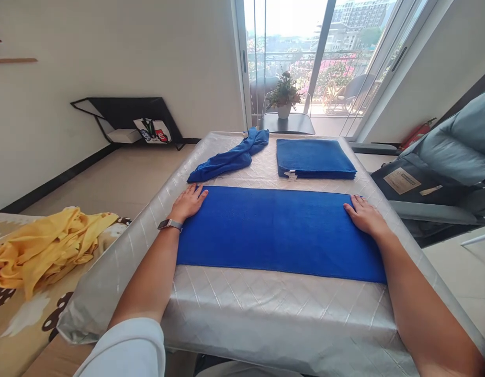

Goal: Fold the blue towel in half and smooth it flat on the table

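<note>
A blue towel (277,230) lies flat in a long rectangle across the table in front of me. My left hand (189,202) rests on its far left corner, fingers stretched out, with a watch band on the wrist. On the far right corner, my right hand (363,213) lies flat with its fingers extended. Beyond the towel, to the right, sits a neat stack of folded blue towels (315,156) with a white tag at its front edge. A crumpled blue towel (232,156) is spread loosely at the far left, close to my left fingertips.
A silvery quilted cover (289,303) drapes the table. Yellow cloth (54,243) lies heaped on a patterned surface at the left. At the right stands a dark chair (434,209) with a grey-blue item on it. A potted plant (284,97) stands on a chair beyond the table.
</note>
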A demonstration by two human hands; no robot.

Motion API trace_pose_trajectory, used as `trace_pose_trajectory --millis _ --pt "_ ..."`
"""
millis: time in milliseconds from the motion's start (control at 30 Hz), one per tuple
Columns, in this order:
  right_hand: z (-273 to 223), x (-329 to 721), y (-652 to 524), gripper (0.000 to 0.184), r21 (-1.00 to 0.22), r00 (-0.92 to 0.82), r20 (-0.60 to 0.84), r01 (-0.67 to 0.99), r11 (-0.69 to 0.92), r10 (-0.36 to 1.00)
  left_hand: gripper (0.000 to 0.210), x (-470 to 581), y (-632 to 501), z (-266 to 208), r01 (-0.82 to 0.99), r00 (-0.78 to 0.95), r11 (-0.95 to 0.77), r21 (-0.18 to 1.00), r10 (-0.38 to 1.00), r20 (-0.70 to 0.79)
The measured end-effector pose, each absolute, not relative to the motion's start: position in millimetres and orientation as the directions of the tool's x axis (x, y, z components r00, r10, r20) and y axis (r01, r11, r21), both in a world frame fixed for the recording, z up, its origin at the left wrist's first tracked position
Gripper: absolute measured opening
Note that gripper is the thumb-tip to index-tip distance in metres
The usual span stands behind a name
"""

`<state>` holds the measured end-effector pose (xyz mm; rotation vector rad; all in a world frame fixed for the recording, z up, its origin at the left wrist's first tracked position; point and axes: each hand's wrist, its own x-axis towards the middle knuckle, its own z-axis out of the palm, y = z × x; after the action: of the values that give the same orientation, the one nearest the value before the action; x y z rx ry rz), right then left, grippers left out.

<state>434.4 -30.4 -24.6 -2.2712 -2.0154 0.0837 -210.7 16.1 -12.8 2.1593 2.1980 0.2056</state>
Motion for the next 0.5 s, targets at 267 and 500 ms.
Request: trace_pose_trajectory --millis 267,500 --pt "-16 433 -36 0.076 -0.107 0.151 -0.002 0.983 -0.150 0.989 0.074 -206 16 -13 0.987 -0.038 0.034 0.156 0.999 0.024" --pt "1 409 -49 0.062 0.000 0.058 0.197 0.998 -0.060 0.979 0.064 -200 2 -1 0.968 -0.083 0.024 0.248 0.969 0.231"
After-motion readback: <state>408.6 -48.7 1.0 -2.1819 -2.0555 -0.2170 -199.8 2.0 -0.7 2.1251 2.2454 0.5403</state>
